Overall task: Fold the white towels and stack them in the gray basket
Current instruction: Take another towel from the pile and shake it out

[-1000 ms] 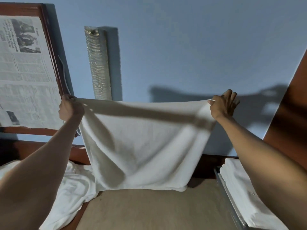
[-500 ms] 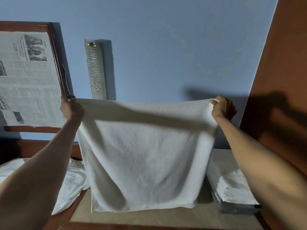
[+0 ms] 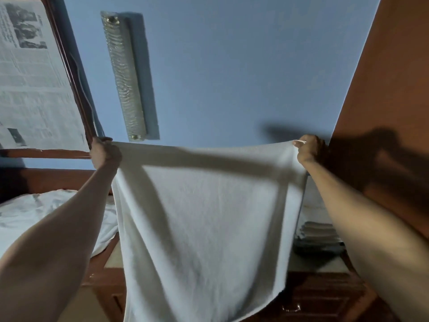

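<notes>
A white towel (image 3: 204, 217) hangs spread out in the air, held up by its two top corners in front of a blue wall (image 3: 232, 66). The left hand (image 3: 105, 154) grips the top left corner, its fingers curled tight round the cloth. The right hand (image 3: 308, 149) pinches the top right corner between thumb and curled fingers, and a small tip of cloth sticks out at the thumb. The top edge runs nearly straight between the hands with a slight sag in the middle. The cloth falls flat and wide, and its lower edge drops past the near edge of the tabletop (image 3: 308, 263) to the bottom of the view. Whether it touches the tabletop cannot be told.

To the right, behind the towel's right edge, a stack (image 3: 318, 231) of folded white towels sits in the gray basket (image 3: 318, 248). Only a dark strip of the basket shows under the stack, and the right forearm hides part of both. To the left, a loose pile (image 3: 34, 212) of white towels lies behind the left forearm.

On the wall hang a framed newspaper (image 3: 30, 77) at far left and a long glass lamp (image 3: 125, 77) beside it. A wooden panel (image 3: 394, 89) rises at right. Below the tabletop a drawer handle (image 3: 291, 307) shows.
</notes>
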A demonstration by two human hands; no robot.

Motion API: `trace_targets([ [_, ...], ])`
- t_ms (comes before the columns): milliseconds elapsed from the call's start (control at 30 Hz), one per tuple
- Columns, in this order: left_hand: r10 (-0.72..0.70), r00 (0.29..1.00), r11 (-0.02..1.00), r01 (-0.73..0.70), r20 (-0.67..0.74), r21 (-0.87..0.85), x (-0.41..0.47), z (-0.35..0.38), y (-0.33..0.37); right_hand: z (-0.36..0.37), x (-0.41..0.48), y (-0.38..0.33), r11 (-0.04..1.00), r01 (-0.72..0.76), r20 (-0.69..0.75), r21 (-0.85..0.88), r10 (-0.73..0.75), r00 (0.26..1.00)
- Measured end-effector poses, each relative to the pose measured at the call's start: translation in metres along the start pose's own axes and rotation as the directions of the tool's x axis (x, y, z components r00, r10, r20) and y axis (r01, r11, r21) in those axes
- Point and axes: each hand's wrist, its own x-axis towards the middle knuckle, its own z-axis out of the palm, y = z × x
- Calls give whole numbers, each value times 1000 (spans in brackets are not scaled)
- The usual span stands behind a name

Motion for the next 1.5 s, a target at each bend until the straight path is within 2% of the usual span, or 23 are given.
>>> trace_targets([
  [133, -88, 991, 992, 77, 100, 101, -9, 13, -60, 27, -33, 35, 991, -27, 150, -134, 47, 988],
  [233, -180, 968, 979, 158, 176, 130, -10, 29, -113, 51, -57, 62, 984, -56, 215, -171, 93, 972],
  [367, -287, 933, 946, 240, 215, 219, 43, 81, -243, 85, -78, 91, 950, -43, 286, -308, 136, 949],
  [433, -317, 925, 924, 252, 210, 288, 42, 90, -262, 100, -82, 100, 938, -13, 318, -345, 130, 939],
  [600, -287, 932, 917, 200, 220, 346, -3, 96, -211, 152, -78, 113, 930, 31, 334, -367, 101, 937],
  [767, -298, 920, 885, 167, 255, 434, 29, 152, -225, 219, -43, 118, 926, 10, 346, -377, 131, 929],
  [900, -284, 905, 904, 142, 318, 404, 64, 210, -229, 271, -3, 115, 894, 10, 380, -447, 180, 907],
  [1100, -360, 881, 880, 212, 307, 425, 119, 291, -240, 335, 59, 103, 847, 134, 437, -514, 124, 891],
  [1167, -373, 869, 876, 215, 325, 432, 142, 316, -251, 354, 76, 98, 829, 128, 434, -544, 147, 889],
  [1267, -385, 853, 899, 260, 353, 353, 171, 350, -272, 382, 102, 92, 814, 112, 426, -570, 177, 887],
  [1367, -357, 869, 914, 249, 343, 321, 176, 375, -272, 413, 125, 98, 840, 75, 412, -538, 184, 893],
  [1500, -402, 865, 906, 327, 301, 270, 180, 405, -304, 457, 132, 119, 889, 37, 424, -457, 181, 887],
])
